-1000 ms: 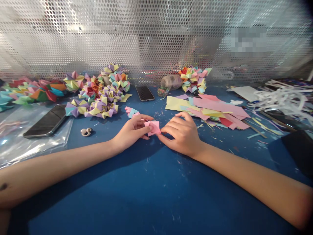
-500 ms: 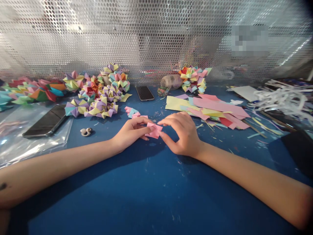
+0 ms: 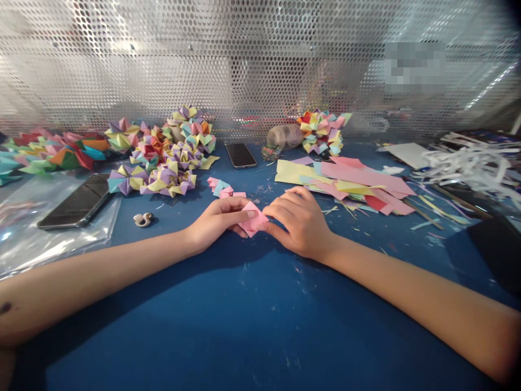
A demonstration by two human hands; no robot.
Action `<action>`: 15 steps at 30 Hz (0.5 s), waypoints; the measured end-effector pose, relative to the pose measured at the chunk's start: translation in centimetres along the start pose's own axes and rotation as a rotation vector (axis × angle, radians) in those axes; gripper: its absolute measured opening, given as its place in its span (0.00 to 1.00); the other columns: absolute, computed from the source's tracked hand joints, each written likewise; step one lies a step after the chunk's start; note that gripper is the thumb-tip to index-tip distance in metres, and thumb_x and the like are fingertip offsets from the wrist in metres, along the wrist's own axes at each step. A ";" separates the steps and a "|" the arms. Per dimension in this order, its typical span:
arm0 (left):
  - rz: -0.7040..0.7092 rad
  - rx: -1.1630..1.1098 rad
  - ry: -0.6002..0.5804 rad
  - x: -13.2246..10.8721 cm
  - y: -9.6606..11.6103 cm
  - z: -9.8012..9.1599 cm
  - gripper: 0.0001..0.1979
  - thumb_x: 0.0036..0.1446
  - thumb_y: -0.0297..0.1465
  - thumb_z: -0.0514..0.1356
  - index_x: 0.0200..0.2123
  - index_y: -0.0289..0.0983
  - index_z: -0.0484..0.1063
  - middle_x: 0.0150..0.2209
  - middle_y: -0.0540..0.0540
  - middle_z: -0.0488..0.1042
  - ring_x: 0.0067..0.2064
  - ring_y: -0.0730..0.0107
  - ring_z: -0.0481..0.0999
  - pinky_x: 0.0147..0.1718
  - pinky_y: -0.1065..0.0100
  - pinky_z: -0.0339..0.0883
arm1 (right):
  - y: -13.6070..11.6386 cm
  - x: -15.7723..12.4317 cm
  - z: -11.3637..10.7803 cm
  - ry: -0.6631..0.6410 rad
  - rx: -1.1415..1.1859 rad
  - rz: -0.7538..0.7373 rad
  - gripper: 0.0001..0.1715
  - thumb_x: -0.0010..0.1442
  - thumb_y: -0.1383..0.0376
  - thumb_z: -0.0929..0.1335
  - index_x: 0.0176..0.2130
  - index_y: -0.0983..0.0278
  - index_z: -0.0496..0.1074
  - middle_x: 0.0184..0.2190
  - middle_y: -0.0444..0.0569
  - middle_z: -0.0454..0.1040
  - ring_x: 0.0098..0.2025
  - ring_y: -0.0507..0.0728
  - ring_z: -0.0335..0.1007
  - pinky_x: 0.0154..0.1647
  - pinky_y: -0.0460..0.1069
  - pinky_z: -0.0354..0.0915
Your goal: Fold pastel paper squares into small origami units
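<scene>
A small pink paper square with folds in it is held just above the blue table, one corner turned upward. My left hand pinches it between thumb and fingers from the left. My right hand has its thumb and index finger closed on the paper's right corner, the other fingers curled. Just behind my left hand lie several small folded paper pieces in pink and light blue. The underside of the paper and some left fingertips are hidden.
Folded paper clusters and a phone on plastic lie left. Nearer stands a small ring-like object. Behind are another phone and a tape roll. Coloured paper strips and white shreds lie right. Perforated metal borders the back.
The pink paper has turned so that a corner points up. My right thumb and index finger have come together on its right corner; my left hand keeps its hold.
</scene>
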State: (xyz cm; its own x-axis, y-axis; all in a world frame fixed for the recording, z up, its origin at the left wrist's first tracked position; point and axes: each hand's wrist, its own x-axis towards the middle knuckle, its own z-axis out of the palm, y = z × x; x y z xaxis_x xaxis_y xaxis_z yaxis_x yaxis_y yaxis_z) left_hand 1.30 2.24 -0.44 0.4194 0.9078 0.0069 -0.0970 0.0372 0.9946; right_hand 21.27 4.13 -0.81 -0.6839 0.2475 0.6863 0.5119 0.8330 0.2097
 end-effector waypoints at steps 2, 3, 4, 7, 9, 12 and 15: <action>0.001 0.001 -0.008 0.0 0.1 0.0 0.09 0.51 0.33 0.64 0.30 0.32 0.73 0.27 0.49 0.72 0.27 0.75 0.73 0.28 0.73 0.70 | 0.0 0.1 -0.1 -0.009 0.001 -0.006 0.11 0.65 0.60 0.62 0.34 0.63 0.68 0.26 0.45 0.74 0.32 0.55 0.65 0.41 0.53 0.57; 0.002 0.004 -0.013 0.0 0.1 0.0 0.09 0.50 0.33 0.64 0.31 0.33 0.74 0.26 0.49 0.73 0.27 0.75 0.73 0.28 0.73 0.71 | 0.0 0.1 -0.1 -0.012 0.005 -0.006 0.12 0.65 0.60 0.62 0.34 0.63 0.68 0.26 0.44 0.73 0.32 0.54 0.65 0.42 0.52 0.57; 0.005 0.008 -0.017 0.0 0.1 0.0 0.09 0.50 0.33 0.64 0.31 0.33 0.74 0.27 0.49 0.73 0.28 0.74 0.73 0.27 0.72 0.71 | 0.0 0.1 -0.1 -0.012 0.009 -0.005 0.12 0.66 0.60 0.61 0.34 0.63 0.68 0.26 0.44 0.73 0.32 0.54 0.65 0.42 0.52 0.57; 0.002 0.034 -0.023 -0.1 0.1 0.0 0.08 0.51 0.33 0.65 0.31 0.33 0.74 0.27 0.49 0.73 0.29 0.73 0.75 0.27 0.73 0.71 | 0.0 0.1 -0.2 -0.006 0.023 -0.010 0.14 0.66 0.59 0.60 0.33 0.63 0.68 0.26 0.44 0.73 0.32 0.54 0.65 0.42 0.52 0.56; 0.003 0.043 -0.025 -0.1 0.1 0.0 0.08 0.51 0.33 0.64 0.31 0.33 0.74 0.27 0.49 0.74 0.29 0.73 0.75 0.28 0.73 0.71 | 0.0 0.1 -0.2 -0.002 0.033 -0.009 0.15 0.66 0.58 0.61 0.32 0.63 0.68 0.26 0.44 0.73 0.32 0.54 0.65 0.42 0.52 0.56; 0.020 0.015 0.003 -0.2 0.1 0.0 0.09 0.51 0.32 0.64 0.35 0.33 0.73 0.30 0.49 0.74 0.30 0.74 0.75 0.27 0.74 0.71 | 0.0 0.0 -0.1 0.009 0.028 0.008 0.14 0.66 0.59 0.61 0.32 0.63 0.68 0.26 0.44 0.73 0.31 0.53 0.65 0.42 0.52 0.56; 0.029 -0.062 0.049 -0.1 0.2 0.0 0.15 0.50 0.29 0.65 0.42 0.35 0.71 0.33 0.49 0.73 0.29 0.74 0.74 0.26 0.73 0.71 | 0.0 0.0 0.0 0.034 0.016 0.025 0.12 0.65 0.59 0.63 0.31 0.63 0.67 0.26 0.44 0.73 0.31 0.53 0.65 0.42 0.52 0.56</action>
State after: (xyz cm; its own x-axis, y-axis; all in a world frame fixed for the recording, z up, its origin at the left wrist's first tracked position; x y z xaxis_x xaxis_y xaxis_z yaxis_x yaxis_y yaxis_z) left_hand 1.25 2.11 -0.27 0.3715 0.9280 0.0293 -0.1644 0.0346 0.9858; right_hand 21.32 4.14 -0.83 -0.6528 0.2515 0.7145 0.5199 0.8348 0.1812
